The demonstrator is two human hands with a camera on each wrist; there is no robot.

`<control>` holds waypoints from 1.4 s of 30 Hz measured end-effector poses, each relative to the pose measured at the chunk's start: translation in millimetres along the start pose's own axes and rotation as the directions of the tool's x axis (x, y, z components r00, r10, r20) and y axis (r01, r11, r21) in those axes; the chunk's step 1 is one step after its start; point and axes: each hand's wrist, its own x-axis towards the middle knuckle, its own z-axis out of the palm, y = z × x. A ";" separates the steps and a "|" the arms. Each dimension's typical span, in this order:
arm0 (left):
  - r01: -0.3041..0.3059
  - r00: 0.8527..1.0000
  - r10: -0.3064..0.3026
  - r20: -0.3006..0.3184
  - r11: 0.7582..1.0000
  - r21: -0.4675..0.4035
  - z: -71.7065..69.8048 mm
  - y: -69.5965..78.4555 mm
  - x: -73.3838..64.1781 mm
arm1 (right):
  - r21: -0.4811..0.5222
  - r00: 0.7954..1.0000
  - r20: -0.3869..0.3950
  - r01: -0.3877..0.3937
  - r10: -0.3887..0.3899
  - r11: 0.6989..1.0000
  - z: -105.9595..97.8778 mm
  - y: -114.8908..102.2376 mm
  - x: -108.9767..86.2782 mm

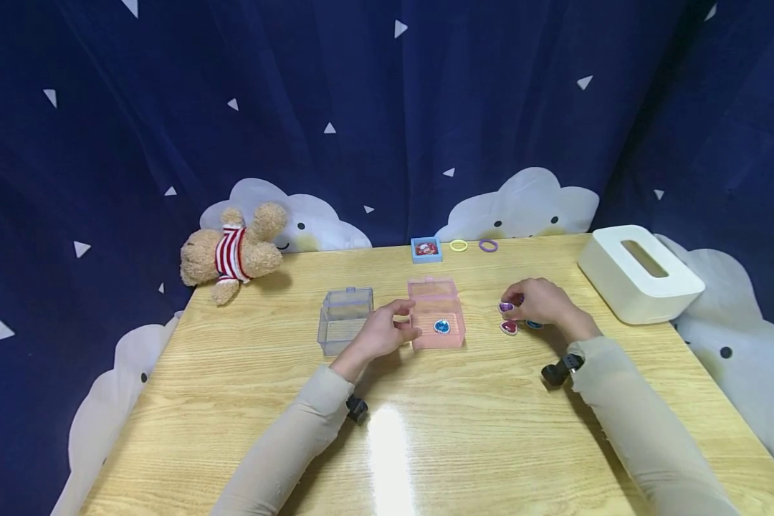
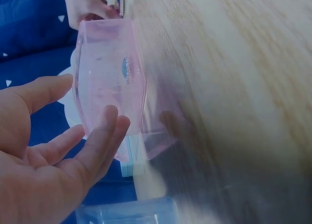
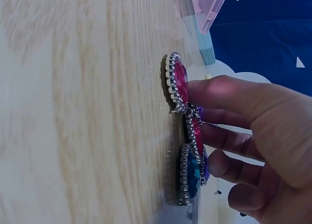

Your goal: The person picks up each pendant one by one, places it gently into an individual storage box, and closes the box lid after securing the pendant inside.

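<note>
My left hand is at the left side of a clear pink box with its lid up. Its fingers are spread, and I cannot tell whether they touch the wall. A blue heart-shaped gem with a silvery beaded rim lies in that box. On the right, my right hand pinches a purple gem between thumb and fingers, low over the table. Close by lie a red gem and a blue gem; another red gem is partly covered in the right wrist view.
A clear bluish box stands left of the pink one. Behind are a small blue-framed square, a yellow ring and a purple ring. A teddy bear lies at back left, a white tissue box at back right.
</note>
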 end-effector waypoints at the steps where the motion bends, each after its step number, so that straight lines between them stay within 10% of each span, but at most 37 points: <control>1: 0.000 1.000 0.000 0.001 1.000 0.000 -0.1 0.2 -0.1 | -0.001 1.000 -0.002 0.000 0.000 1.000 0.3 0.0 -0.1; 23: -0.002 1.000 0.002 0.003 1.000 0.001 -0.3 -0.6 0.2 | 0.272 0.999 -0.019 0.039 -0.035 0.962 -17.5 -27.7 -2.8; 42: 0.019 1.000 -0.019 -0.006 1.000 -0.006 -0.8 0.7 0.8 | 0.327 0.965 -0.048 0.258 -0.256 0.909 -23.1 -77.0 1.1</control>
